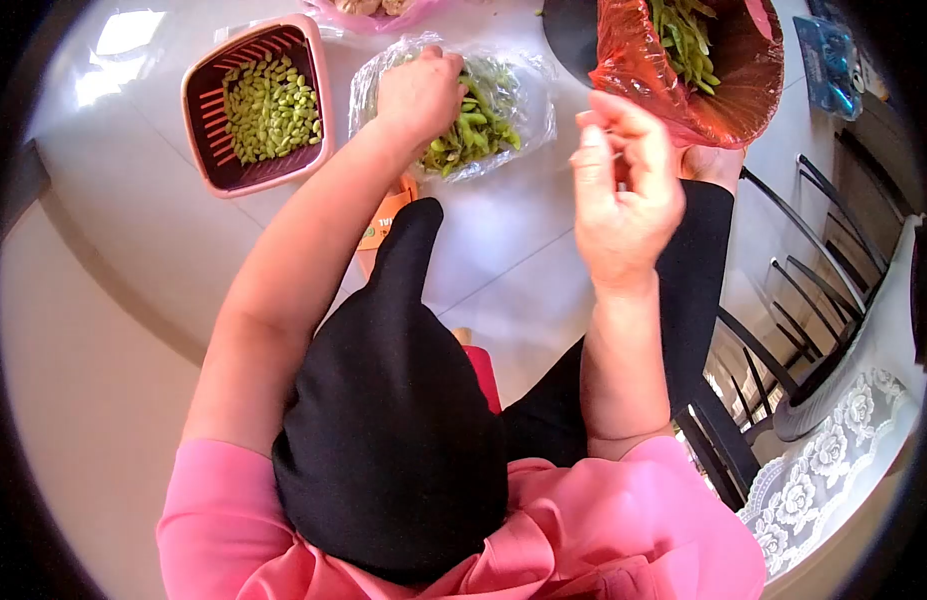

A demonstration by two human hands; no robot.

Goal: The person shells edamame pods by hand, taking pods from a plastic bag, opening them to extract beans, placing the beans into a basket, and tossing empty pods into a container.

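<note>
While the left hand (418, 95) digs, fingers curled, into the clear bag of pods (483, 120), a pink basket (318, 95) of shelled beans sits just left of that bag. Right of it, the right hand (623, 190) hangs with fingers pinched together below a red bag (643, 70).

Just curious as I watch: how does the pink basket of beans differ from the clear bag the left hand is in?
The pink basket is rigid, slotted and holds loose pale shelled beans. The clear bag is soft, crinkled and holds darker whole pods, with the left hand in it; nothing touches the basket. Both sit on the white floor and hold green produce.
</note>
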